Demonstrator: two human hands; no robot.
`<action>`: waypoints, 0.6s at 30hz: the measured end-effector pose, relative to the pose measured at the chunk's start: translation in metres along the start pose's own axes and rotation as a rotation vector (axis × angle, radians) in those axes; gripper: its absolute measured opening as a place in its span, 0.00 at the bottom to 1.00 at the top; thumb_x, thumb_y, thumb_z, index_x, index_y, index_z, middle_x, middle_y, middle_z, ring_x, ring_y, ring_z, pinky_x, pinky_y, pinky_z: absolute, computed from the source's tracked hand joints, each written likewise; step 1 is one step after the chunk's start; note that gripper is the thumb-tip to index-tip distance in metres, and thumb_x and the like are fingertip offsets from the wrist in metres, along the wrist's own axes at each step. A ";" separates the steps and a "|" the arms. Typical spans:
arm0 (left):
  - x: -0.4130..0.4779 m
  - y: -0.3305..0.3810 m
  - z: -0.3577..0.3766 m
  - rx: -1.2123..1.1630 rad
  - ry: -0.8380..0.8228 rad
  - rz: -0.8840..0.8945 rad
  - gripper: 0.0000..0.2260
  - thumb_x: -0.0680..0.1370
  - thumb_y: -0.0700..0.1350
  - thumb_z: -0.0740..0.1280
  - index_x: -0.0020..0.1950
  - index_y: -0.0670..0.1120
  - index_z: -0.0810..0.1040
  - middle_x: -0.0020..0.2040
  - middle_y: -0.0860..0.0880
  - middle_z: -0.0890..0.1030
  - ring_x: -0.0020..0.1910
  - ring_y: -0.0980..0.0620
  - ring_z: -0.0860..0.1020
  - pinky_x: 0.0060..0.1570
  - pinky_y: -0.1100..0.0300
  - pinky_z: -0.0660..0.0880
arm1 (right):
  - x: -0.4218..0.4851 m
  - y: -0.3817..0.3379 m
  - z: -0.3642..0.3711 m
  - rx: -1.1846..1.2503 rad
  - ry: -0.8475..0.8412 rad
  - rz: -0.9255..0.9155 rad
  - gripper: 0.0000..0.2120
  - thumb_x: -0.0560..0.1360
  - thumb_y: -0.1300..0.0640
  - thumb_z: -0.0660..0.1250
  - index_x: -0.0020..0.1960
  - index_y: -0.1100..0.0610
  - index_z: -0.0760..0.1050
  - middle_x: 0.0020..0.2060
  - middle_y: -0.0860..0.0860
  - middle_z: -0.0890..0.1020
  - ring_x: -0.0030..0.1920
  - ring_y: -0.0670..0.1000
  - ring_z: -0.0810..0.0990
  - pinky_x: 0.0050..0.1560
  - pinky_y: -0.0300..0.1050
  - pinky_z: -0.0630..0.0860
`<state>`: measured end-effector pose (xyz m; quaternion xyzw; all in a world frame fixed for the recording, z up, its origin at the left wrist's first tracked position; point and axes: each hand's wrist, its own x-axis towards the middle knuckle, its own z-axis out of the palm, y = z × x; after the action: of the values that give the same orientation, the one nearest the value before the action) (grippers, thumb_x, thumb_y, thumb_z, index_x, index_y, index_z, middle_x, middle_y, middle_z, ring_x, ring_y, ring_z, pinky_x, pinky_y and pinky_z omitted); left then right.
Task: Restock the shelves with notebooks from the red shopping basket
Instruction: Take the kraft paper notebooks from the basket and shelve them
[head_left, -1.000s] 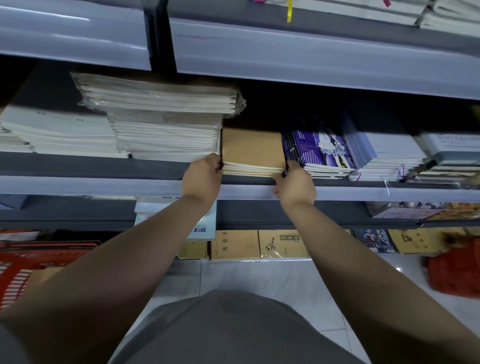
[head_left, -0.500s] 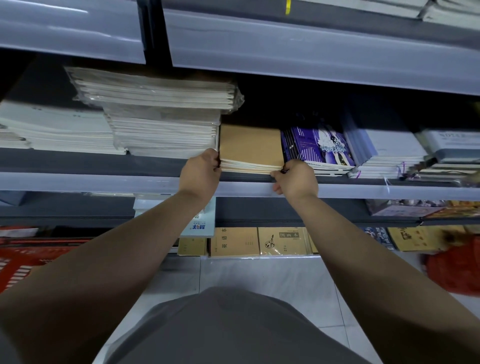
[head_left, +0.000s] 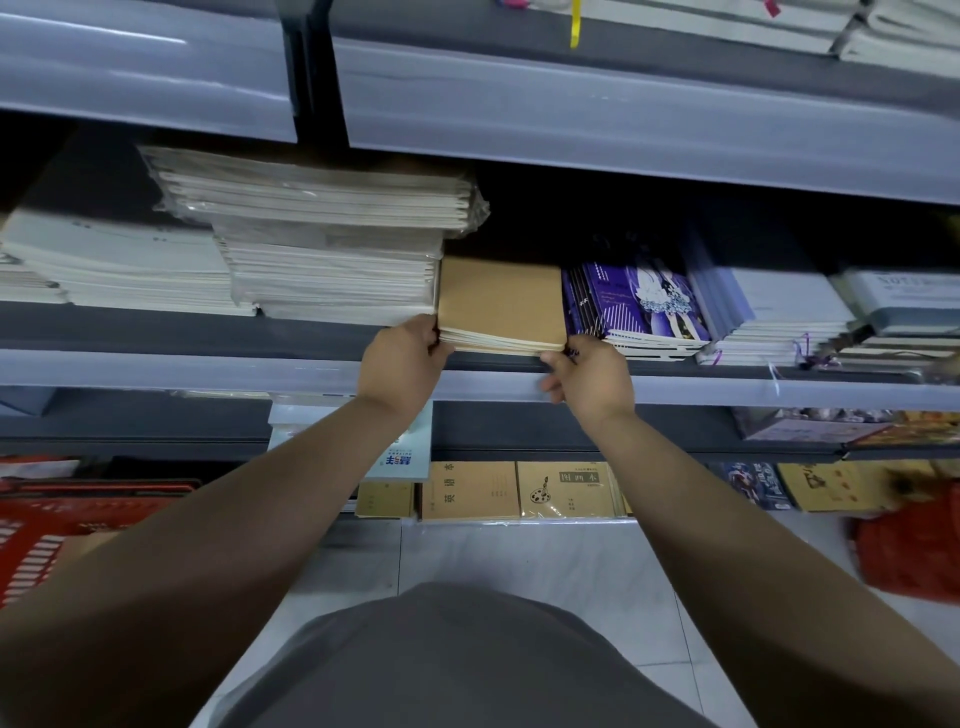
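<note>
A stack of brown-covered notebooks (head_left: 501, 301) lies on the middle shelf (head_left: 156, 370), between a tall wrapped stack of white notebooks (head_left: 332, 260) and purple illustrated notebooks (head_left: 636, 301). My left hand (head_left: 402, 366) grips the brown stack's front left corner. At the stack's front right corner is my right hand (head_left: 589, 375), fingertips curled on the lower edge. The red shopping basket (head_left: 62, 525) stands on the floor at the lower left, partly hidden by my left arm.
White and grey notebook piles (head_left: 795, 317) fill the shelf to the right. Brown exercise books (head_left: 519, 491) line the lowest shelf. A blurred red object (head_left: 914, 545) sits on the tiled floor at the right. An upper shelf edge (head_left: 623, 119) overhangs the stack.
The brown stack has slid a little deeper into the shelf. Both hands stay at its front corners, and my right hand has dropped slightly toward the shelf lip.
</note>
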<state>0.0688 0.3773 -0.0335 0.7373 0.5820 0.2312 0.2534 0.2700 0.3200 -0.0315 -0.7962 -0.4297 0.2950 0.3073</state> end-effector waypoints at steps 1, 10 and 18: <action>0.000 0.001 0.001 0.037 0.004 0.014 0.06 0.81 0.44 0.64 0.53 0.43 0.79 0.43 0.46 0.84 0.42 0.45 0.80 0.37 0.58 0.71 | 0.001 0.001 0.002 0.011 0.013 0.002 0.05 0.80 0.56 0.64 0.46 0.57 0.75 0.31 0.52 0.83 0.28 0.52 0.79 0.45 0.53 0.81; -0.005 0.007 0.005 0.218 0.025 0.018 0.10 0.83 0.39 0.58 0.58 0.38 0.76 0.39 0.42 0.79 0.34 0.47 0.71 0.34 0.56 0.66 | 0.011 0.001 0.000 -0.095 0.037 -0.015 0.08 0.80 0.55 0.63 0.51 0.54 0.80 0.29 0.47 0.82 0.33 0.52 0.83 0.46 0.50 0.81; -0.007 0.012 0.001 0.211 0.009 0.017 0.09 0.82 0.39 0.58 0.56 0.39 0.77 0.37 0.44 0.76 0.34 0.47 0.72 0.33 0.58 0.66 | 0.011 -0.003 -0.001 -0.135 0.046 -0.009 0.09 0.80 0.56 0.63 0.50 0.57 0.81 0.28 0.45 0.81 0.32 0.51 0.83 0.45 0.48 0.80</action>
<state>0.0770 0.3677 -0.0269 0.7638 0.5979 0.1742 0.1697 0.2746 0.3307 -0.0306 -0.8196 -0.4451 0.2458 0.2641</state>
